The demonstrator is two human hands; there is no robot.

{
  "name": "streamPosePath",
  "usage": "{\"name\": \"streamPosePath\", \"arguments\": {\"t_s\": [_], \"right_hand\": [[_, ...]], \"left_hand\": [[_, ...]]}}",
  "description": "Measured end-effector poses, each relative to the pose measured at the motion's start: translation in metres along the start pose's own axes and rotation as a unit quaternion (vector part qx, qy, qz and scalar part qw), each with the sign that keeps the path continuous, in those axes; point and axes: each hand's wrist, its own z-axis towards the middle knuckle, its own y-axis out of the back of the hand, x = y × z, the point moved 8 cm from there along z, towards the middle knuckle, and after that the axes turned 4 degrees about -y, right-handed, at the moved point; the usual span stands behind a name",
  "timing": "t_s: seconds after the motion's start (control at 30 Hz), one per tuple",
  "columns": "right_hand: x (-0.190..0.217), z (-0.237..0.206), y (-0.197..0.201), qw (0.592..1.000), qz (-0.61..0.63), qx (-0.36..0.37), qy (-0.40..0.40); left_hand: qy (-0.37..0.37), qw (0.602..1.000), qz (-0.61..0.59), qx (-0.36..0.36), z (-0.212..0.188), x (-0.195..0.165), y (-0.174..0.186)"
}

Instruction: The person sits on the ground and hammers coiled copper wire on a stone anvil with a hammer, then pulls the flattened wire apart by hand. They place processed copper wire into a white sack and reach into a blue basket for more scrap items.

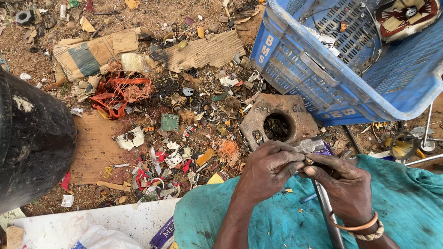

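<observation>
A big blue crate (350,69) is sitting at the top right, and a round fan part (406,16) is lying inside it. A big black drum (32,138) is standing at the left. You are sitting with a green cloth (406,203) over your lap. A rusty metal block (277,120) with a round hole is lying on the dirt just past your hands. Scraps, wires and cardboard are lying all around it. Your left hand (267,168) and your right hand (341,184) are touching over your lap. Both are closing their fingers on a small metal piece (308,161) between them. A gray metal bar (325,207) is running under your right hand. A little green board (169,122) is lying in the scraps.
</observation>
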Motion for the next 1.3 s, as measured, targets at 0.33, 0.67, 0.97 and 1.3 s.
{"name": "streamPosePath", "arguments": {"t_s": [0.33,0.67,0.97,1.3], "right_hand": [[-0.007,-0.004,-0.001,0.998,-0.046,-0.025,0.038],[-0.021,-0.009,-0.002,0.998,0.005,-0.052,0.036],[-0.032,-0.006,-0.002,0.998,0.000,-0.070,0.003],[-0.010,-0.003,-0.002,1.000,0.018,-0.014,0.017]], "left_hand": [[-0.147,0.968,0.197,-0.041,-0.001,-0.029,-0.003],[-0.172,0.924,0.304,-0.153,-0.012,-0.031,0.019],[-0.025,0.892,0.356,-0.276,-0.010,0.000,0.072],[-0.080,0.994,0.065,0.020,0.004,-0.020,0.002]]}}
